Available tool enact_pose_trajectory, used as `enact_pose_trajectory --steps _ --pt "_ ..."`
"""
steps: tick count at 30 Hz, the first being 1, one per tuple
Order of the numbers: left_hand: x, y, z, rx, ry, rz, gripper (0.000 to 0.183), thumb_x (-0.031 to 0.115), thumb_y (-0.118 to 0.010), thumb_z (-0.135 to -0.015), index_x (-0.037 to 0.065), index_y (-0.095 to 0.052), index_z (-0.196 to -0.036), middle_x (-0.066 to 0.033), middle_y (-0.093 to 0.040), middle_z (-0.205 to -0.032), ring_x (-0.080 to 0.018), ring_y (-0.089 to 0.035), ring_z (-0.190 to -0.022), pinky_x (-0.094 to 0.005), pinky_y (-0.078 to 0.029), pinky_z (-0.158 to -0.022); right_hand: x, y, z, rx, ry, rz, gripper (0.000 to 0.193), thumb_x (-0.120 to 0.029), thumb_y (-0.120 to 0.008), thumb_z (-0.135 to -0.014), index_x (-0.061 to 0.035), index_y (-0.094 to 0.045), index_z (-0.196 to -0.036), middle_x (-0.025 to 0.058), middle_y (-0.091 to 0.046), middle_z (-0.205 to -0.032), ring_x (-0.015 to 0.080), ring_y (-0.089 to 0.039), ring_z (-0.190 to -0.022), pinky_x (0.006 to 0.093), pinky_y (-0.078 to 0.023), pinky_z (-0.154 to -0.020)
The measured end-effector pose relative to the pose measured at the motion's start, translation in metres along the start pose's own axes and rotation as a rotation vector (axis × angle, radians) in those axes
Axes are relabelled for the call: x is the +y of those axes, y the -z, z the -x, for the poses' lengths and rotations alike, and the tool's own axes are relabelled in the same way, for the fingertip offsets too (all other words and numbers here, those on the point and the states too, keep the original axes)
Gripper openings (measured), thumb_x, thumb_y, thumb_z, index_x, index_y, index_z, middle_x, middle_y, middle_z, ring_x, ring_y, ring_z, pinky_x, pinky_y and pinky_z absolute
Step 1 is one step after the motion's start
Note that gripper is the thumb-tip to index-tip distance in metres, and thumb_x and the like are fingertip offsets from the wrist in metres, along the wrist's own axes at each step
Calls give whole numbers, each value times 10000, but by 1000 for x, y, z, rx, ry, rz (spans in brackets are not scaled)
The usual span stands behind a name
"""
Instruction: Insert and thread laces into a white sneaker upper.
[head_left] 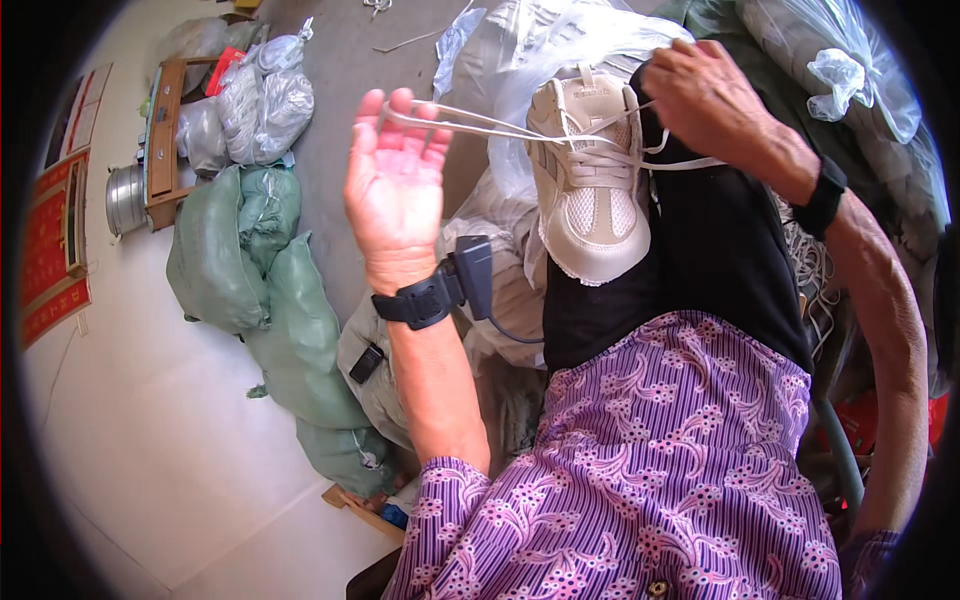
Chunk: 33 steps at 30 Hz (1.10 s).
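Observation:
A beige and white sneaker (594, 180) rests on my black-trousered lap, its toe pointing toward me. Pale shoelaces (470, 124) run from its eyelets out to both sides. My left hand (400, 175) is raised left of the shoe, palm up, and the lace is hooked around its upper fingers and pulled nearly straight. Right of the shoe's ankle end, my right hand (715, 108) has its fingers curled in a pinch, with a lace strand reaching its fingertips. Another strand lies across the trousers below that hand.
Clear plastic bags (520, 45) lie beyond the shoe, and a filled plastic bag (840, 85) is at the far right. Stuffed green sacks (300, 320) line the left. Behind them stands a wooden cabinet (163, 140) with bags on it. Loose laces (815, 270) hang beside my right thigh.

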<state>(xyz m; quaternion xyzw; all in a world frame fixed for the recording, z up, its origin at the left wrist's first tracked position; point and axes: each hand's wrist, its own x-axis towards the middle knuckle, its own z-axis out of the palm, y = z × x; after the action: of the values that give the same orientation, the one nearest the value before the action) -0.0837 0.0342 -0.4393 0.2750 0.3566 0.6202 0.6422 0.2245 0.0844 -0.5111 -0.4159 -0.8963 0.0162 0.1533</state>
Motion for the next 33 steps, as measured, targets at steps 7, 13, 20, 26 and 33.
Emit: enact_pose_trajectory --steps 7,13,20,26,33 --pt "-79 -23 -1 130 66 -811 321 254 -579 -914 72 -543 -1177 -34 -605 -1025 -130 -563 -904 -289 -453 -791 193 20 137 -162 -543 373 129 -72 -472 -799 -9 -548 -883 171 -582 -972 354 -562 -911 467 -451 -772" --pt "-86 -39 5 -249 -384 -1409 229 69 -668 -786 58 -648 -1014 -98 -573 -1039 -204 -562 -939 -314 -446 -853 184 -10 155 -167 -478 60 150 -150 -504 -860 -5 -482 -830 170 -527 -834 366 -543 -812 446 -420 -696" --pt "-88 -37 -15 -449 -452 -1478 182 2 -662 -766 62 -665 -938 -80 -577 -976 -204 -579 -884 -301 -470 -774 68 9 62 143 -129 -361 77 -70 -568 -815 -8 -539 -851 142 -540 -835 345 -545 -801 417 -438 -685" --pt "-85 -30 -4 -306 -667 -1615 134 27 -675 -791 52 -653 -920 -73 -593 -899 -192 -590 -788 -299 -482 -699 -2 9 8 83 2 -498 125 -103 -615 -772 -43 -574 -874 83 -539 -876 270 -529 -907 400 -414 -781" --pt "-101 -25 1 -214 -657 -1453 134 58 -690 -808 44 -655 -937 -64 -597 -888 -151 -581 -742 -266 -485 -667 -20 -3 0 66 70 -393 87 -147 -611 -786 -66 -589 -812 50 -568 -853 237 -557 -917 381 -429 -786"
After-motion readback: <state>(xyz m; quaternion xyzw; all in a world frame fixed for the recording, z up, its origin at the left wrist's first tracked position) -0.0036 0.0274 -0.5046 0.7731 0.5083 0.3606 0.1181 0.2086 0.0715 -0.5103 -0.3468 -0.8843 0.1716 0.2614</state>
